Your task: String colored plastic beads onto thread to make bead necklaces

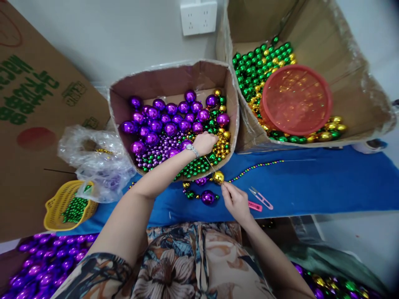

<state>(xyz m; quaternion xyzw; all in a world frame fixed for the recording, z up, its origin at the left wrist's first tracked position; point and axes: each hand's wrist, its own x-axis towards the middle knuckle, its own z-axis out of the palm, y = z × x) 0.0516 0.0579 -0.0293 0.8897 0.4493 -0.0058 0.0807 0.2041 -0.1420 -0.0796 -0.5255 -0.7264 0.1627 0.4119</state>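
My left hand (pixel 205 143), wearing a watch (pixel 192 150), is over the beads in the left cardboard box (pixel 114 99). Its fingers are curled near the small gold beads (pixel 222 145); what they hold, if anything, is hidden. At the box's front edge, my right hand (pixel 236 202) pinches a large gold bead (pixel 218 177) between thumb and fingertips. A thin straight line, needle or thread, runs from this bead up toward my left hand. Strung purple, green and gold beads, among them a large purple bead (pixel 208 197), lie beside my right hand on the blue cloth (pixel 311 187).
A taller box (pixel 355 99) holds green and gold beads and a red basin (pixel 328 93). Small snips (pixel 262 198) and a pink tool (pixel 254 206) lie to the right. A yellow basket (pixel 51 209) and plastic bags (pixel 93 145) stand left. A thin beaded strand (pixel 255 166) trails right.
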